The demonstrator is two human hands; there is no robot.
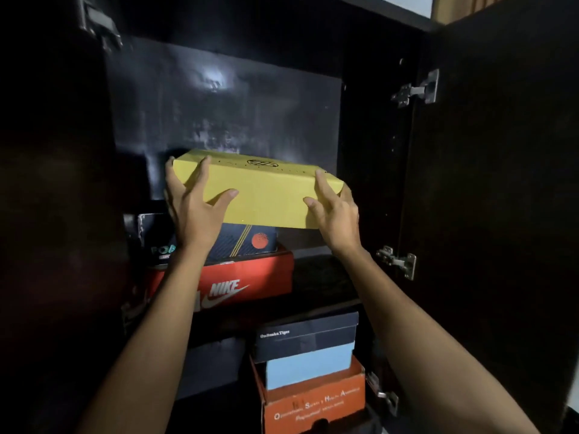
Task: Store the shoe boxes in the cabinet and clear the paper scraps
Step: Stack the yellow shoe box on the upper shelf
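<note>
Yellow shoe box held tilted inside the dark cabinet, above a navy box stacked on a red Nike box. Left hand and right hand grip its ends, fingers spread around the box edges.

Black box — half hidden by forearm

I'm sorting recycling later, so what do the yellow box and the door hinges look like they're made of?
The yellow box looks like matte cardboard: dull surface, folded edges, printed top. The hinges look like bare metal, silvery and glinting against the dark cabinet door, probably steel, though the look alone leaves that open.
</note>
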